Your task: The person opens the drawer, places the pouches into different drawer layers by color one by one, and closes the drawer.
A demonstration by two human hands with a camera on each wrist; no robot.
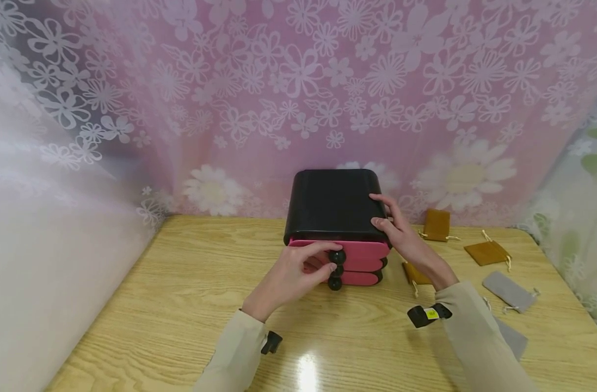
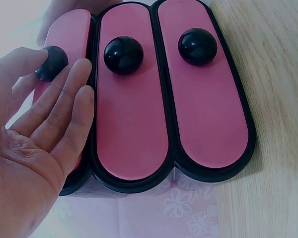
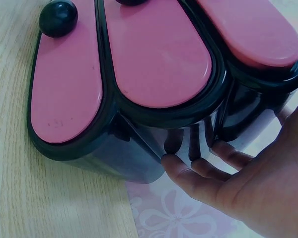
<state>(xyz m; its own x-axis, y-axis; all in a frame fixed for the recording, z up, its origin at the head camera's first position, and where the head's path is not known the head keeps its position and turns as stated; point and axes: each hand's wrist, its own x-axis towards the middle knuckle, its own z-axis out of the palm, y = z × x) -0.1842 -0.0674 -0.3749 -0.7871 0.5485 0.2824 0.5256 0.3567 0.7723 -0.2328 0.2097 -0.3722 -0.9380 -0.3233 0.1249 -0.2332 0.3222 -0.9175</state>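
A black drawer box (image 1: 334, 201) with three rounded pink drawer fronts stands on the wooden table. My left hand (image 1: 290, 272) pinches the round black knob (image 2: 52, 63) of the top drawer between thumb and index finger. The other left fingers lie extended near the pink front. That top drawer front (image 3: 260, 34) sits slightly forward of its black frame. The middle knob (image 2: 123, 55) and bottom knob (image 2: 197, 46) are untouched. My right hand (image 1: 408, 239) rests on the right side of the box, its fingertips (image 3: 176, 166) against the glossy black wall and two digits over the top edge.
Right of the box lie brown drawstring pouches (image 1: 436, 225), (image 1: 486, 252), one partly behind the right wrist. Grey pouches (image 1: 509, 291) lie nearer, one partly under the right sleeve. A flowered curtain (image 1: 259, 109) hangs behind the table (image 1: 180, 305).
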